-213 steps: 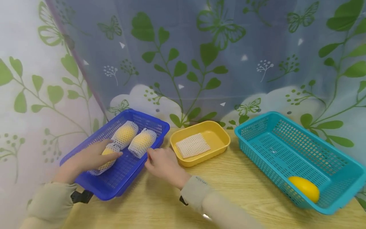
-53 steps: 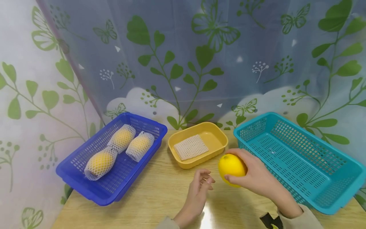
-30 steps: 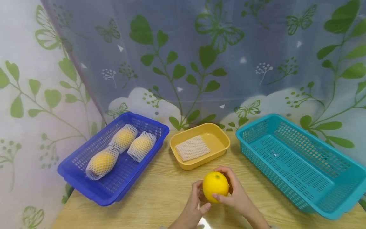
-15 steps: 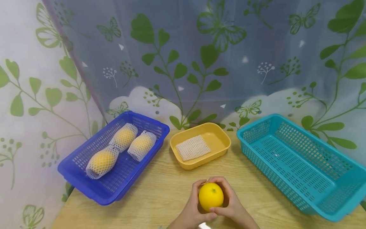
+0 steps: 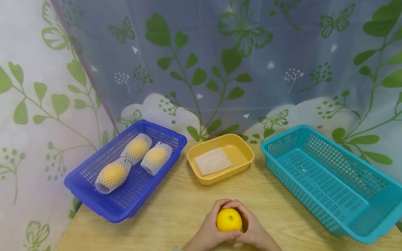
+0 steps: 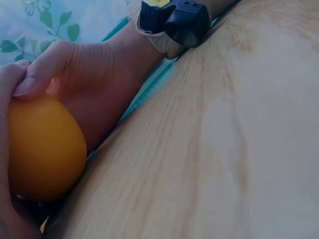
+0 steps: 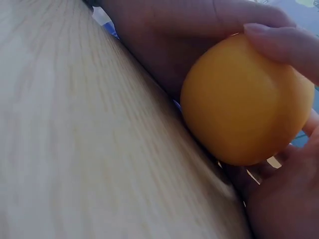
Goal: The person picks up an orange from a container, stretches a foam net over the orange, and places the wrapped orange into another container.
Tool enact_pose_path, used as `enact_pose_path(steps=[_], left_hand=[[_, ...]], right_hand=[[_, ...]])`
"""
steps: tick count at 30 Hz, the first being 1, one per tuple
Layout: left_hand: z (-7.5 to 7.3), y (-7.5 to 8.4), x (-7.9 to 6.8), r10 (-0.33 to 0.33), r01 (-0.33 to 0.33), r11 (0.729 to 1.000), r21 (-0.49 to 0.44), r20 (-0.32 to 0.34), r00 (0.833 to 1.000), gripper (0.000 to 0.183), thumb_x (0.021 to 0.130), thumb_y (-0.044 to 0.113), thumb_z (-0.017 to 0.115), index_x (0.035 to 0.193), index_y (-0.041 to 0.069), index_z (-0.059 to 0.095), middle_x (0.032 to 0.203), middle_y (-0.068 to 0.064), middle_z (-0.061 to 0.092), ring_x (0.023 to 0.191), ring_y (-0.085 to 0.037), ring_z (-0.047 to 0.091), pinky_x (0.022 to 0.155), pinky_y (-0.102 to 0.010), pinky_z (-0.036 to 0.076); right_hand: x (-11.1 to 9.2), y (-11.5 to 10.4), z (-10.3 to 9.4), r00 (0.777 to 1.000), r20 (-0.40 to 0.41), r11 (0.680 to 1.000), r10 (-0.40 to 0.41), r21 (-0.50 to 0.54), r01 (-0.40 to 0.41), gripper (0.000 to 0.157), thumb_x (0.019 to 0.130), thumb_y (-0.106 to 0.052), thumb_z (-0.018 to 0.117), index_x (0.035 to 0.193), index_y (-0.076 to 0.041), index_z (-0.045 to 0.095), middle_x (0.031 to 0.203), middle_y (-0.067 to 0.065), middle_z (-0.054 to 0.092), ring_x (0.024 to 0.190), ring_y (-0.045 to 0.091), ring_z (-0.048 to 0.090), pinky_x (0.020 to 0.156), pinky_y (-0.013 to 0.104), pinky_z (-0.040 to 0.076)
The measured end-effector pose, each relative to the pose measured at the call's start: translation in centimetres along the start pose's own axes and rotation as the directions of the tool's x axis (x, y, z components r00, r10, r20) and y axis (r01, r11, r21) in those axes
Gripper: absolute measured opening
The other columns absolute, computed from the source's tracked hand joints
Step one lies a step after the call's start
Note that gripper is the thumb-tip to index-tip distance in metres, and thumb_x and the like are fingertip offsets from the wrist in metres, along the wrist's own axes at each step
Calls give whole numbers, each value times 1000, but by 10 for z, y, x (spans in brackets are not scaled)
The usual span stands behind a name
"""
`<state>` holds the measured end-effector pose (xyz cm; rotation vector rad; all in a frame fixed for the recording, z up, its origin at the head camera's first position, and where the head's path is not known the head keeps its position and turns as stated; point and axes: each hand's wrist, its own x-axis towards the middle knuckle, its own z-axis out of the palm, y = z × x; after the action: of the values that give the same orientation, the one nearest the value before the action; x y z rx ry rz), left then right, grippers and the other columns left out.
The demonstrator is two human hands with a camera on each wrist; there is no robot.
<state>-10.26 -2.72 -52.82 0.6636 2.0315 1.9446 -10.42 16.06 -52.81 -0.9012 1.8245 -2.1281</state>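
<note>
In the head view, a smooth yellow citrus fruit with a small green stem mark is low over the table's front part. My left hand curls round its left side and my right hand round its right. Their fingers meet behind it and the thumbs meet in front. Both wrist views show the fruit close to the wooden tabletop; whether it touches is unclear. A blue basket at left holds three yellow fruits in white foam nets, one of them the near netted fruit.
A small yellow tray at the back middle holds flat white foam netting. The long teal basket stands at right. Behind the wooden table hangs a leaf-printed curtain.
The yellow fruit lay in the teal basket earlier; my right hand brought it to the front middle. My left hand came from the blue basket and joined. Lately both drew it slightly nearer.
</note>
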Motion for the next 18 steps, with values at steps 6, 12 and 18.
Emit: enact_pose_path(steps=[6,12,18], left_hand=[[1,-2,1,40,-40,999,1,-1,999,66,85,28,79,142,29,46,136,4,55,111,-17,58,92,-31,48],[2,-3,-1,59,-59,998,-9,-9,998,62,86,25,77,140,27,47,134,2,56,109,-17,58,89,-32,49],[3,-1,0,91,-91,996,-22,-23,996,62,85,20,77,139,21,47,135,-5,54,110,-18,58,90,-32,49]], right_hand=[[-3,-3,0,998,0,997,68,28,-68,63,84,-3,68,140,1,40,142,20,42,126,23,45,105,30,38],[-3,0,-1,999,35,991,26,134,-31,68,81,0,51,146,4,30,146,20,37,129,22,42,107,30,36],[1,3,-3,992,-4,974,-127,191,125,62,80,1,36,140,12,32,142,18,42,130,24,42,109,30,34]])
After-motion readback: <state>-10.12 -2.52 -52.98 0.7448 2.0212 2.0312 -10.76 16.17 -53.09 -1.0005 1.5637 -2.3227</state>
